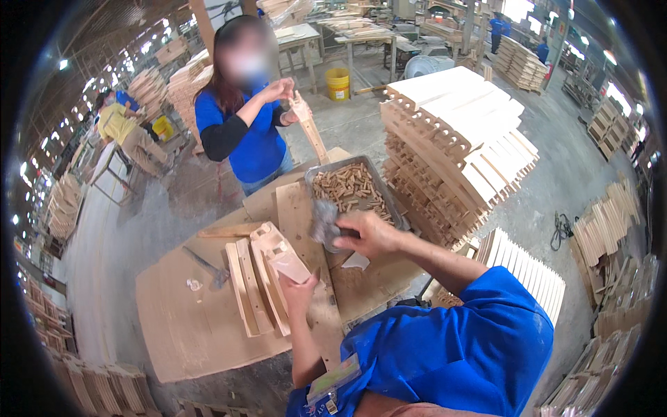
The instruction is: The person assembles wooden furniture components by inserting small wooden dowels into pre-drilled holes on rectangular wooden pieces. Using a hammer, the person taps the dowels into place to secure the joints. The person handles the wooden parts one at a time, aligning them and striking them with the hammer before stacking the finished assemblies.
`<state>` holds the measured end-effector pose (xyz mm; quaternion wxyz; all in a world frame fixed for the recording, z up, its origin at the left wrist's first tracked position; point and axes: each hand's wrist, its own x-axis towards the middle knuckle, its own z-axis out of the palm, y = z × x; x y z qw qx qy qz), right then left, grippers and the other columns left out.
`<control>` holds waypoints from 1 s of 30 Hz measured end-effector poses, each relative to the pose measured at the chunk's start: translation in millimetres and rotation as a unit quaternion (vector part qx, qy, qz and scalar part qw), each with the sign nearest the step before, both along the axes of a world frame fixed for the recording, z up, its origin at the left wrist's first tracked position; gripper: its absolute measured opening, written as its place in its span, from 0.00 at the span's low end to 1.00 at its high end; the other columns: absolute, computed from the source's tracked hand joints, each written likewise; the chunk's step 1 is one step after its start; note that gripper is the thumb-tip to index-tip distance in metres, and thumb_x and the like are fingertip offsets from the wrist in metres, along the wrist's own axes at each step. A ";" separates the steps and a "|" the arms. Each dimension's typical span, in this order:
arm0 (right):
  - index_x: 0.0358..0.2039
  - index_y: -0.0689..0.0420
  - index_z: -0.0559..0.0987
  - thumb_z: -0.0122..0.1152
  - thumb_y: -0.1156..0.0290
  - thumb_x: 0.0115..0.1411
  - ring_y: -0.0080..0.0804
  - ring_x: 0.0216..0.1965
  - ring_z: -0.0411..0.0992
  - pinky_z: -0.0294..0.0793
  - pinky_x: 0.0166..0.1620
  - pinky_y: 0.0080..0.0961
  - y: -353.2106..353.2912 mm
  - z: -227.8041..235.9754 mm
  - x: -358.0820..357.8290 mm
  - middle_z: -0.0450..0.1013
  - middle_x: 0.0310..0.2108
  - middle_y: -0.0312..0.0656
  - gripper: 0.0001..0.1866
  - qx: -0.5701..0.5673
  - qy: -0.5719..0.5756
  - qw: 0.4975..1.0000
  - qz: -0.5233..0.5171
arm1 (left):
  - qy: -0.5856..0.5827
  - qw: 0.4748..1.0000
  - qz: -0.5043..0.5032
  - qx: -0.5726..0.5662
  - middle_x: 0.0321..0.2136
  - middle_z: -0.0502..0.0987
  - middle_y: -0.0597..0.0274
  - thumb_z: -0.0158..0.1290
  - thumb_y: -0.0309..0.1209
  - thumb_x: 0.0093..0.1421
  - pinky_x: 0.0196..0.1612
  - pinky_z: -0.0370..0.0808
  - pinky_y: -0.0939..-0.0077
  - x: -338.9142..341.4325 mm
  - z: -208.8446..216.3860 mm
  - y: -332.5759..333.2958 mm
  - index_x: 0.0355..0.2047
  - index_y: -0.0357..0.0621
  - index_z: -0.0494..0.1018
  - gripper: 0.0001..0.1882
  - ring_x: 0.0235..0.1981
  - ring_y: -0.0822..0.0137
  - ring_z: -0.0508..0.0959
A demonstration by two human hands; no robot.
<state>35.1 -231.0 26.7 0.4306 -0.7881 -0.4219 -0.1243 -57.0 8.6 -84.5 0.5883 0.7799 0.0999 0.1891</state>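
On the cardboard-covered table, my left hand [299,295] is closed on a pale flat piece [292,268], which lies against the top of several curved wooden parts [258,285]. Round holes show in the end of one part. My right hand [368,233] grips a crumpled-looking grey thing [324,221], smeared by motion; its kind cannot be made out. That hand is over the near edge of a metal tray [399,212] filled with short wooden dowels [347,186]. A hammer [207,267] lies left of the wooden parts.
Across the table, a person in blue [246,139] holds a wooden part [313,135] upright near the tray. A tall stack of wooden parts [451,139] stands at the right, with another stack [521,274] nearer. A yellow bucket [338,84] sits farther back.
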 end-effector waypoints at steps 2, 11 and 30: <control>0.36 0.61 0.79 0.66 0.53 0.63 0.64 0.37 0.76 0.74 0.39 0.53 -20.3 -74.3 -9.3 0.77 0.32 0.58 0.20 -0.137 0.100 0.983 -0.063 | 0.003 0.999 0.002 -0.038 0.45 0.81 0.53 0.74 0.28 0.50 0.49 0.79 0.67 -2.1 -11.7 -0.6 0.61 0.32 0.64 0.42 0.45 0.63 0.81; 0.43 0.52 0.84 0.64 0.54 0.62 0.56 0.46 0.78 0.76 0.48 0.54 -19.4 -203.1 -50.7 0.80 0.42 0.53 0.17 -0.343 0.209 0.914 0.054 | -0.047 0.993 0.006 -0.108 0.63 0.70 0.48 0.74 0.22 0.50 0.62 0.72 0.67 0.5 3.1 -2.7 0.72 0.36 0.54 0.54 0.60 0.60 0.74; 0.77 0.58 0.51 0.73 0.45 0.60 0.43 0.56 0.73 0.77 0.52 0.40 -21.3 -66.5 -66.0 0.69 0.59 0.52 0.56 0.081 0.266 0.956 0.099 | -0.010 0.973 -0.217 -0.081 0.53 0.75 0.57 0.77 0.43 0.50 0.60 0.72 0.67 12.6 98.8 -33.6 0.62 0.35 0.68 0.45 0.53 0.63 0.76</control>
